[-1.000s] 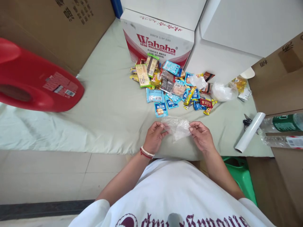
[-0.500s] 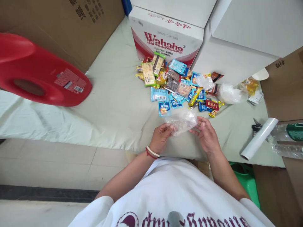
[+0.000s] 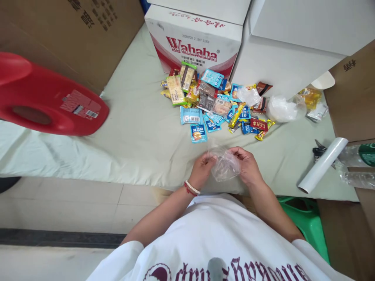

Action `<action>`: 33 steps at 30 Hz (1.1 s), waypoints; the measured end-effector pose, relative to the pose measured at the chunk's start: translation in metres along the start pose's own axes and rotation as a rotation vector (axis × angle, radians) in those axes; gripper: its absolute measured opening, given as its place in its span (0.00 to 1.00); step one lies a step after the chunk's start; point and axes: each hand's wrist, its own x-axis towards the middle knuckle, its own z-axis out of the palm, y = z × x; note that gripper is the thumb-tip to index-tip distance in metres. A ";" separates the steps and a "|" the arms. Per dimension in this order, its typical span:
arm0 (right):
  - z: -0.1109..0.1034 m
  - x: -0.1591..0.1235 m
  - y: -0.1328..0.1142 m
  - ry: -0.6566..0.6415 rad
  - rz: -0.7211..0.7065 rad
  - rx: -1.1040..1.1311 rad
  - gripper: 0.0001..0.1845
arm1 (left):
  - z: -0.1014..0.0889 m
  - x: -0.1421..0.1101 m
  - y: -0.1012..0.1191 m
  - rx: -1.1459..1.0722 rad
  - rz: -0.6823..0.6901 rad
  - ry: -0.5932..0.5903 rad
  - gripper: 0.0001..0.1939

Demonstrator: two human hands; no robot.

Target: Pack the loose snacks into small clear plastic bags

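Left of 1 white-and-red cardboard carton [image 3: 193,48]: 1 red plastic jug [image 3: 55,97] | front: 1 held clear plastic bag [image 3: 225,168] | right: 2 clear plastic bottles [image 3: 353,155]

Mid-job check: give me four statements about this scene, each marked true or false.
1. The left hand and right hand both hold the clear bag. True.
2. The white roll lies beside the red jug. False: the white roll is at the right, the red jug at the left.
3. The snack packets lie in front of the Wahaha box. True.
4. The green stool stands on the table. False: the green stool is below the table's edge.
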 end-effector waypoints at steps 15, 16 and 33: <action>0.018 -0.005 0.017 -0.209 -0.099 -0.217 0.12 | 0.001 0.010 0.002 -0.294 -0.156 0.146 0.26; 0.016 -0.005 0.014 -0.230 -0.158 -0.319 0.11 | 0.000 0.013 0.005 -0.342 -0.180 0.137 0.23; 0.016 0.000 0.009 -0.351 0.065 -0.012 0.31 | 0.006 0.016 0.005 -0.279 0.049 0.331 0.23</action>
